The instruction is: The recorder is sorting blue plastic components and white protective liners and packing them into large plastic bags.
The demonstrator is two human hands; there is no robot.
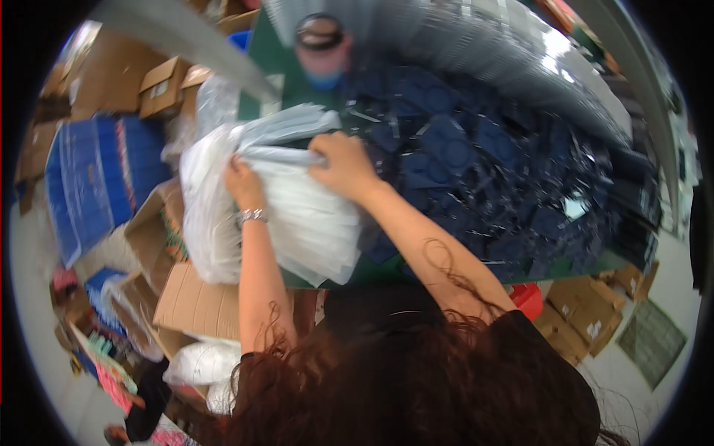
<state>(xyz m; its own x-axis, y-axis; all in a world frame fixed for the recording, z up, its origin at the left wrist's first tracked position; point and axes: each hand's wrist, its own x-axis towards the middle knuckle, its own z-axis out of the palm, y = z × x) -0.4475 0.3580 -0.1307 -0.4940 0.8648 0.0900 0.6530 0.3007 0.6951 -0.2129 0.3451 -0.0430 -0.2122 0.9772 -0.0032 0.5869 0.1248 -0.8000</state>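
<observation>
A bundle of thin, frosted plastic bags lies on the left part of the green table, partly inside a larger clear plastic bag. My right hand is closed round the folded upper edge of the frosted bags. On the bundle's left side, my left hand has its fingers bent in on the clear plastic bag's edge; its fingertips are partly hidden. Right beside the bundle spreads a heap of dark blue flat pieces in shiny clear wrapping.
Long rows of nested clear plastic shells line the table's far side. A pink and blue cup stands at the back. Cardboard boxes and a blue bag crowd the left; more cartons sit at right. Another person is lower left.
</observation>
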